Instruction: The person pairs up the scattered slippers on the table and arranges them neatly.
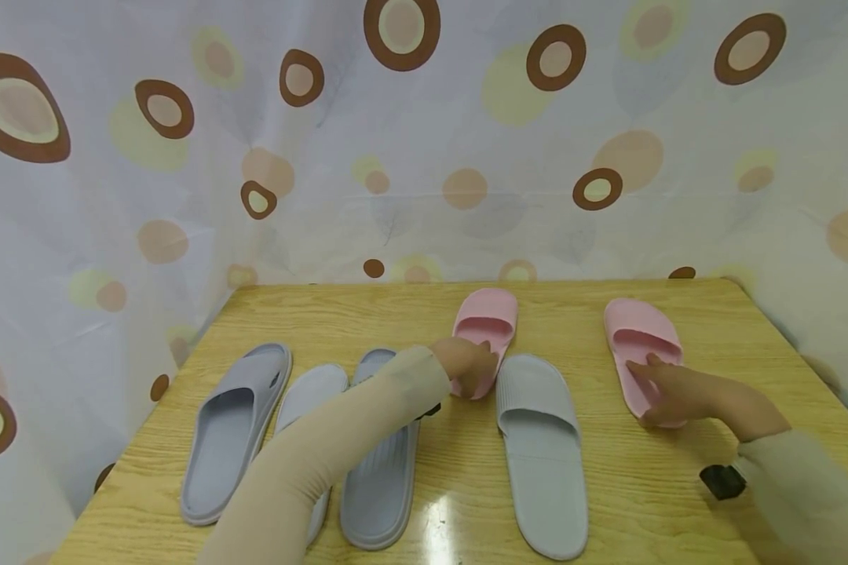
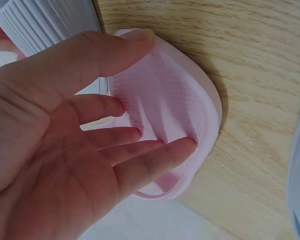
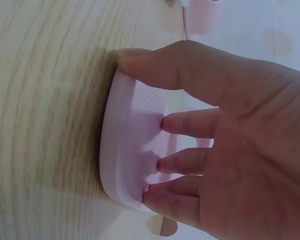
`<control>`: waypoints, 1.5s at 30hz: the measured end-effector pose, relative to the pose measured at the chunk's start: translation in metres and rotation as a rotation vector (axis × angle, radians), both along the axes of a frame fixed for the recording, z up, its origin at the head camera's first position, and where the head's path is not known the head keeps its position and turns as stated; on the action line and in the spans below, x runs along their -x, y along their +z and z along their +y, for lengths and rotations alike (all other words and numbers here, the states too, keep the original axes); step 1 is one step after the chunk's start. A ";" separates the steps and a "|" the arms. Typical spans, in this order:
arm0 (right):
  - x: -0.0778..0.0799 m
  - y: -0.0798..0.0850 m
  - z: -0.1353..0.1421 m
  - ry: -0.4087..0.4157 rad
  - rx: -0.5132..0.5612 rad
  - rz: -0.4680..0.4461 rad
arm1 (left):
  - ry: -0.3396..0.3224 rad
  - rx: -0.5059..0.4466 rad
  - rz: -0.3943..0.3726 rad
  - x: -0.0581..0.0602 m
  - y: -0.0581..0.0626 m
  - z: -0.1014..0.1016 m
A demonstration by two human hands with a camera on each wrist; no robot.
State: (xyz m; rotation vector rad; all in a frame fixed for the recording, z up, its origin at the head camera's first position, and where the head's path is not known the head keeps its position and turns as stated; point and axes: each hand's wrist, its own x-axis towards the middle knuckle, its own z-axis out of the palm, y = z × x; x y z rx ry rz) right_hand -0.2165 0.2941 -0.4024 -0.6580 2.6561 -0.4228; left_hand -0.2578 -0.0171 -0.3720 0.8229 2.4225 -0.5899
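Two pink slippers lie on the wooden table, toes toward the back. At the left pink slipper (image 1: 487, 304), my left hand (image 1: 469, 362) reaches in over the heel half. The left wrist view shows its fingertips touching the textured footbed and the thumb lying at the rim. On the right pink slipper (image 1: 641, 320), my right hand (image 1: 684, 392) rests its fingertips on the footbed. Its thumb (image 3: 150, 67) lies at the sole's edge in the right wrist view. Both hands have their fingers fairly straight and spread.
Between the pink slippers stands a light grey slipper (image 1: 546, 471). Left of it lie a blue-grey slipper (image 1: 378, 502), another light grey slipper (image 1: 314, 390), partly hidden by my left sleeve (image 1: 325, 447), and a second blue-grey slipper (image 1: 226, 439). Patterned cloth (image 1: 424, 227) surrounds the wooden table (image 1: 339, 306).
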 end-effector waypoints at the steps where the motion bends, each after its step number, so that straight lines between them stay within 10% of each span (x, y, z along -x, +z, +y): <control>1: 0.001 0.000 0.001 0.002 -0.006 0.002 | 0.003 -0.001 0.002 0.001 0.000 0.000; 45: 0.049 0.007 0.039 -0.011 -0.070 -0.012 | 0.088 -0.087 0.060 0.003 0.005 -0.005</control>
